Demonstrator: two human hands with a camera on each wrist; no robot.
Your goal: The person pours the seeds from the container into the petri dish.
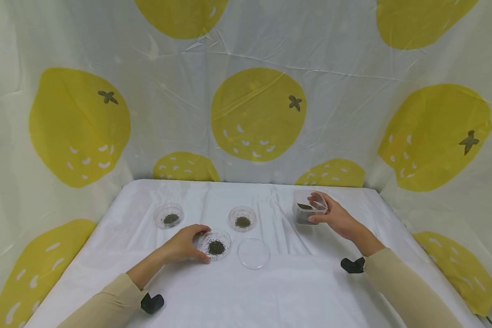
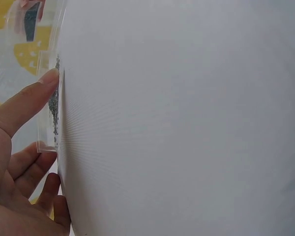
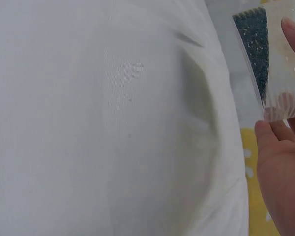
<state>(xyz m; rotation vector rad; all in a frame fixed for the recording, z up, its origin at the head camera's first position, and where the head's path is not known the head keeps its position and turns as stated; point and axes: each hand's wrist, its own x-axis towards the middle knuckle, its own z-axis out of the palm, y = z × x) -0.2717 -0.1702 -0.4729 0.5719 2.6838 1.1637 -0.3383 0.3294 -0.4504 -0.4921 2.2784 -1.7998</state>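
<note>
A clear petri dish (image 1: 227, 241) with a heap of dark green-black granules (image 1: 216, 248) sits on the white cloth. My left hand (image 1: 182, 246) grips its near-left side; in the left wrist view the thumb (image 2: 32, 98) lies along the dish wall (image 2: 43, 140), other fingers at the far side. To the right, my right hand (image 1: 338, 221) holds a clear plastic tub (image 1: 300, 197), tilted in the right wrist view, where dark granules (image 3: 255, 46) slope against one side. Thumb and fingers are on opposite sides of the tub.
Two more dishes with dark granules stand farther back, one at left (image 1: 160, 212) and one in the middle (image 1: 243, 210). A clear round lid or dish (image 1: 253, 253) lies right of the held dish. Behind the table (image 1: 295, 291) hangs a lemon-print curtain (image 1: 340, 114).
</note>
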